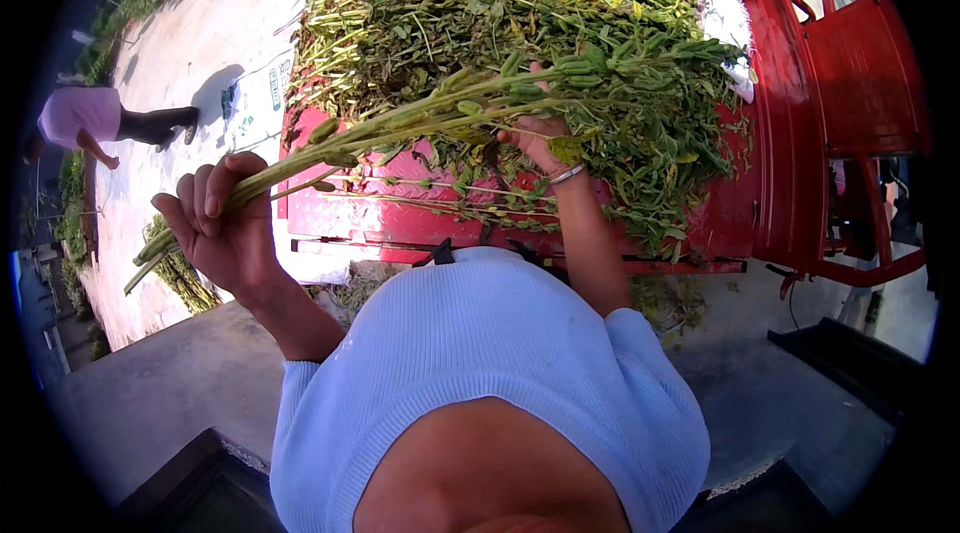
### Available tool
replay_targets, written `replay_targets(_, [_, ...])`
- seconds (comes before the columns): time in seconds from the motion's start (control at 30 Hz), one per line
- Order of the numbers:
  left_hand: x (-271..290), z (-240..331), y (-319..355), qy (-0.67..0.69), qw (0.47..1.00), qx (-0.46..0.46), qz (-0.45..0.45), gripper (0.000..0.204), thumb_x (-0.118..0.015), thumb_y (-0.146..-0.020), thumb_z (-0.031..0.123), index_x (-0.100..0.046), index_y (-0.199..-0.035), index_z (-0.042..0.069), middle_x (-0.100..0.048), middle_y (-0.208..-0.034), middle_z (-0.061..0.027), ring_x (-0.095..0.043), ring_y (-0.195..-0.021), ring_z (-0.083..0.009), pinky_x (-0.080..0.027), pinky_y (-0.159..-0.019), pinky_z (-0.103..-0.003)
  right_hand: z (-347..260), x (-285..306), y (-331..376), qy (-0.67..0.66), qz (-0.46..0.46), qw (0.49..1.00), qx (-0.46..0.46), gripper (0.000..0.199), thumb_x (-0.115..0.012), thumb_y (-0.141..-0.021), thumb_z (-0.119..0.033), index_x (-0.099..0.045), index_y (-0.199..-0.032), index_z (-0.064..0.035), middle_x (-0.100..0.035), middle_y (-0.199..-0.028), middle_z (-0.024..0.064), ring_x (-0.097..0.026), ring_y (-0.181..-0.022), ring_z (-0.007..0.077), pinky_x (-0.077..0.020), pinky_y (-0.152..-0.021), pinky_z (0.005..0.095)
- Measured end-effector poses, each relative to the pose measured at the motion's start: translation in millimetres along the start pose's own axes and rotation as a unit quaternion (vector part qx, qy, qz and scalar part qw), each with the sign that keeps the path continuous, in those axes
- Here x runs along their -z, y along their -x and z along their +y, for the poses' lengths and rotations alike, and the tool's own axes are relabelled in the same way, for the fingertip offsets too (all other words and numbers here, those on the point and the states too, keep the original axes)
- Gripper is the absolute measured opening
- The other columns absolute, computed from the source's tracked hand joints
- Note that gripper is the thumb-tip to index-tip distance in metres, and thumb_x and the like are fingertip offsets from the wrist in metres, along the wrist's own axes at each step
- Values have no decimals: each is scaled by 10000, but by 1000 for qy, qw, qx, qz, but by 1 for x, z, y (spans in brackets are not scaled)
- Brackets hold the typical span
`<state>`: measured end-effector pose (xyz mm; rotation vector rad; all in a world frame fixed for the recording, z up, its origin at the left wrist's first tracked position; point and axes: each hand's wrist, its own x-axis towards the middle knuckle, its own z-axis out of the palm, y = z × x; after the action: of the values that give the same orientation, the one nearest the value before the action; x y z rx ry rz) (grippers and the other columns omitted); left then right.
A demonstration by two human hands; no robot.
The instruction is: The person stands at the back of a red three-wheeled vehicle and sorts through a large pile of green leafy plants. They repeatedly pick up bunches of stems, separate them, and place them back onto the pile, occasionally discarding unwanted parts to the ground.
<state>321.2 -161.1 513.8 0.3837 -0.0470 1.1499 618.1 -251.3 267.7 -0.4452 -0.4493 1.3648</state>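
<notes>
A bunch of long green sesame stalks (400, 116) with pods stretches slantwise in front of me, cut ends at the left and leafy tops at the right. Toward the cut ends, my left hand (222, 223) is closed around the stalks. My right hand (542, 141), with a bracelet (567, 175) at the wrist, is at their podded upper part. Stalks and leaves partly cover it; a fingertip shows beyond the bunch and the thumb lies on the near side. Below the bunch, a few loose stalks (440, 201) lie on the red truck bed (375, 218).
A large heap of cut stalks (450, 18) covers the far part of the bed. To the right stands the red cab (860, 63), with white sacks (727, 23) beside it. A person (85, 118) walks on the pale ground at the left, near a flat printed sack (262, 98).
</notes>
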Motion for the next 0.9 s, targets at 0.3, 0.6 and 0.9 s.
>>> replay_targets(0.3, [195,-6,29,186,960,73,199,529,-401,-939,416,-284,-503,140,-265,-452,28,-382,-526,-138,-430,-776,-384,-40,-5,74,28,-66,991,116,735,-722,-732,-134,-341,-1359,-172,-441,-1294,118,-500,-1076,334,-505,-893,418])
replay_targets(0.6, [412,-43,85,-29,803,164,572,473,-428,-910,478,-332,-606,130,-287,-457,18,-389,-449,-168,-481,-614,-390,118,98,185,-179,395,896,-92,329,-569,-865,-263,-529,-1144,-93,-560,-1134,97,-544,-975,257,-453,-807,421])
replay_targets(0.9, [489,-34,80,-100,750,146,638,307,-462,-922,389,-441,-882,86,-475,-614,-70,-494,-562,-245,-476,-653,-466,154,131,158,48,430,834,-344,483,-558,-851,-476,-526,-1022,-26,-585,-769,93,-592,-724,234,-477,-628,342])
